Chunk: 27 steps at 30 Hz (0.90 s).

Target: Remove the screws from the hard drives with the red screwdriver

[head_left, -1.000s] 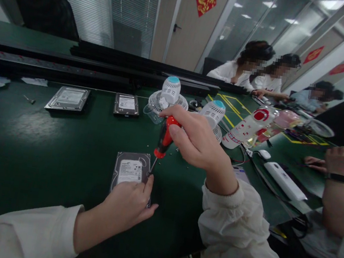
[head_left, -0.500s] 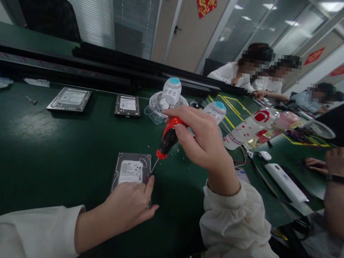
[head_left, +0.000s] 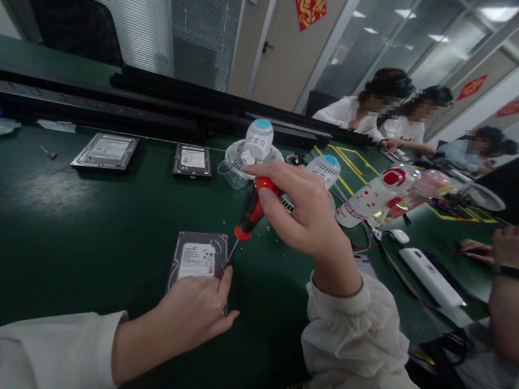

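Your left hand (head_left: 193,311): palm down, knuckles up, forefinger stretched forward, thumb splayed.
Your right hand (head_left: 302,217): raised above it, wrist bent, fingers curled in a grip.
Your forearms: white-sleeved, angling inward.

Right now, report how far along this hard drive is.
Done: a few bits, perhaps screws, lie loose on the mat. In hand: left hand steadies the hard drive, right hand sets the screwdriver at its edge. Left: cover on; two drives lie behind.
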Available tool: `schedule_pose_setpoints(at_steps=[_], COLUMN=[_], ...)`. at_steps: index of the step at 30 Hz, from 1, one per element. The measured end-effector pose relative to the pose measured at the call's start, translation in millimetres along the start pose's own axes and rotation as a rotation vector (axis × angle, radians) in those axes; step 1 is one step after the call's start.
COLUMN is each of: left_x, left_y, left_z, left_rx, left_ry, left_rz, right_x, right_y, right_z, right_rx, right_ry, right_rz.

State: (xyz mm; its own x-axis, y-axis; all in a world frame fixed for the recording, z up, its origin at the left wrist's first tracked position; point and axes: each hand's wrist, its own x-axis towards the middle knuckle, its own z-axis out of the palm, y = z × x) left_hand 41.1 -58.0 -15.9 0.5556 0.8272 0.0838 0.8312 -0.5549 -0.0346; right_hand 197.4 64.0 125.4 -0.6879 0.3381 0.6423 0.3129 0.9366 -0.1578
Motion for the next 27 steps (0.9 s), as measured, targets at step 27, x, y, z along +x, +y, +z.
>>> schedule_pose_setpoints(at_steps=[27], left_x=[1.9], left_y=[-0.5], left_z=[-2.9], left_rx=[0.027], left_ry=[0.02], left_rz=[0.007], right_x=[1.7], right_y=[-8.9], right_z=[-4.6], right_rx=[-0.069], right_ry=[-0.099], right_rz=[0.12])
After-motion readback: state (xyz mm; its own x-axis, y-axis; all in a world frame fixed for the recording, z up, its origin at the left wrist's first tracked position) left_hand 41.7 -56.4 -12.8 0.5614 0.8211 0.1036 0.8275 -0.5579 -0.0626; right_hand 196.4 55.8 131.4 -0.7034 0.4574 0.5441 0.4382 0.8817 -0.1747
